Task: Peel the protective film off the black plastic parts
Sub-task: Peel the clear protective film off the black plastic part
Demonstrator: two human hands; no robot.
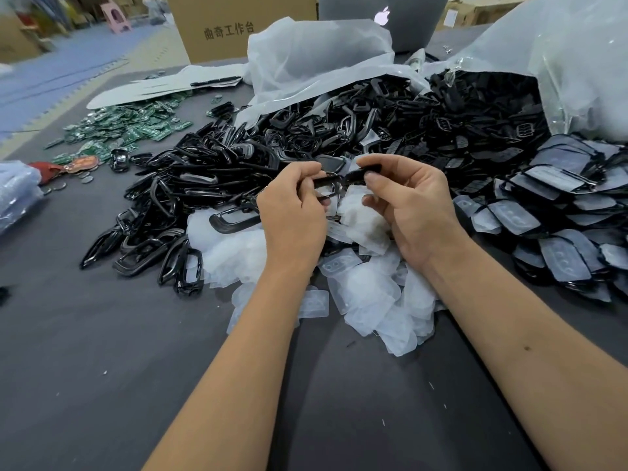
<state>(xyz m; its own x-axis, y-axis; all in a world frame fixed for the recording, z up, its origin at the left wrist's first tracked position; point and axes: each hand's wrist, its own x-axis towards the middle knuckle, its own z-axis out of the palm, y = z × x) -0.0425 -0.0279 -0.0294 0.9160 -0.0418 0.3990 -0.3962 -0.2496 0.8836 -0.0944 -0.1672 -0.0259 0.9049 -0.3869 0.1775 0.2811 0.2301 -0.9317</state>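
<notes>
Pinching a glossy black plastic frame part [327, 186] between thumb and curled fingers, the person's left hand [293, 212] holds it above the dark grey desk [102, 385], directly over a heap of peeled translucent white film pieces [367, 294]. The right hand [413, 205] has its grip clamped on a second black piece [365, 169] just beside the frame, thumb on the near side and fingers curled over the top; whether film is still attached between the two pieces cannot be told. To the left of the hands lies a pile of shiny black frames [190, 188]. Behind them, more black parts spill from a torn clear plastic bag [339, 59]. To the right sits a stack of black parts still covered in pale film [560, 215]. Farther left, green circuit boards [129, 125] are scattered on the desk, near sheets of white paper with a black pen [215, 81]. At the back stand a brown cardboard box [238, 25] and a grey laptop [387, 18].
</notes>
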